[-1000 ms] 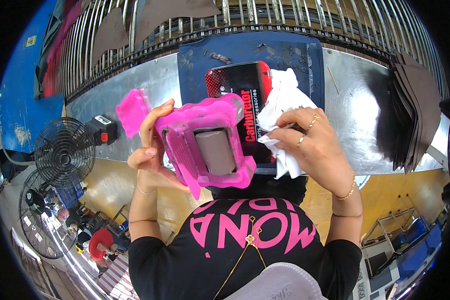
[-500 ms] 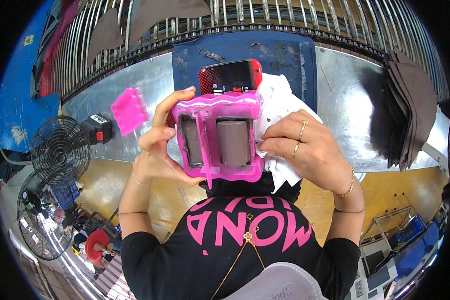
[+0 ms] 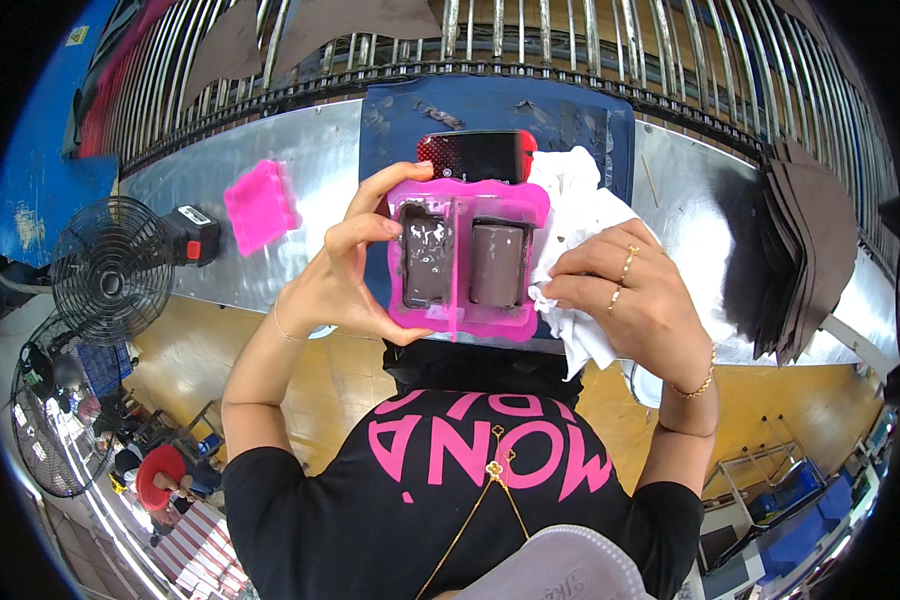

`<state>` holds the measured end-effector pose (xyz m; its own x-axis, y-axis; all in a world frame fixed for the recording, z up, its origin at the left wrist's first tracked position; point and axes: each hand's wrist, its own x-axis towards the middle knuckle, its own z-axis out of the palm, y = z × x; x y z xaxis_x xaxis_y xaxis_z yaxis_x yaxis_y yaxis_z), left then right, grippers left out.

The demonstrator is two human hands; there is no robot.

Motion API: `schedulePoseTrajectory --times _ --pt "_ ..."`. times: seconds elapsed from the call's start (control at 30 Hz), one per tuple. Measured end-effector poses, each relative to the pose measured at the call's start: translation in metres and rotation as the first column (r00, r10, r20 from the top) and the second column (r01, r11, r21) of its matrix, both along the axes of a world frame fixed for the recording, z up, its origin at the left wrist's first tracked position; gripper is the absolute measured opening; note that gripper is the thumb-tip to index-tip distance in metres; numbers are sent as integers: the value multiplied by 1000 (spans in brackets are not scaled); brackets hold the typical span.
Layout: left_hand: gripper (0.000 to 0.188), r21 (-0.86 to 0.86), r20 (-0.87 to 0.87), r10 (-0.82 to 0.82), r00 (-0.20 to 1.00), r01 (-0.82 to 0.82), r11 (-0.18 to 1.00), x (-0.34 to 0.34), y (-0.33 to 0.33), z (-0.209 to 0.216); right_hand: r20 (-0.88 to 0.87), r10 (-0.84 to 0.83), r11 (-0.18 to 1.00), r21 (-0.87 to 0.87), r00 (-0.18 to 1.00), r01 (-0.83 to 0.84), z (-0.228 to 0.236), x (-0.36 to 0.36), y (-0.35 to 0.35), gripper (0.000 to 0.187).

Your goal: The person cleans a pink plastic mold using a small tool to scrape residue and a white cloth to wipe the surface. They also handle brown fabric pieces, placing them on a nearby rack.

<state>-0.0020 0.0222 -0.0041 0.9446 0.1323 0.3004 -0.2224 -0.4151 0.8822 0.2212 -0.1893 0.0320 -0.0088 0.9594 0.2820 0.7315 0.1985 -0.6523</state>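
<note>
My left hand grips the left side of a pink two-compartment box with wavy edges, fingers along its far side and thumb beneath the near side. The box is tilted up toward me. Wet dark brown liquid shows in its left compartment, and a dark brown roller sits in the right one. My right hand pinches a crumpled, lightly stained white cloth beside the box's right edge; whether the cloth touches the box is hard to see.
A pink wavy-edged lid lies left on the metal table, near a black fan. Behind the box, a red-and-black flat object rests on a blue mat. Dark sheets are stacked right; a rod conveyor runs beyond.
The box has shifted slightly right in view and turned more level, so its liquid shows more. My right hand has drawn a little away from its edge, still with the cloth.
</note>
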Motion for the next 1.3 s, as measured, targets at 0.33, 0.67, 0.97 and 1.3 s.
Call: schedulePoseTrajectory --times 0.33,0.67,0.97,1.3 --pt "98 38 32 11 999 -12 999 1 4 -13 -96 -90 994 -76 991 83 -14 -12 6 19" --pt "115 39 68 26 997 -29 999 4 1 -13 -213 -588 801 -15 780 599 -70 4 -23 16" --pt "134 125 44 71 997 -76 989 -1 -3 -18 27 -509 858 97 861 504 -96 -25 -8 22" --pt "140 123 47 94 994 -99 987 -4 -6 -19 80 -472 875 -83 878 478 -77 -23 -22 37"
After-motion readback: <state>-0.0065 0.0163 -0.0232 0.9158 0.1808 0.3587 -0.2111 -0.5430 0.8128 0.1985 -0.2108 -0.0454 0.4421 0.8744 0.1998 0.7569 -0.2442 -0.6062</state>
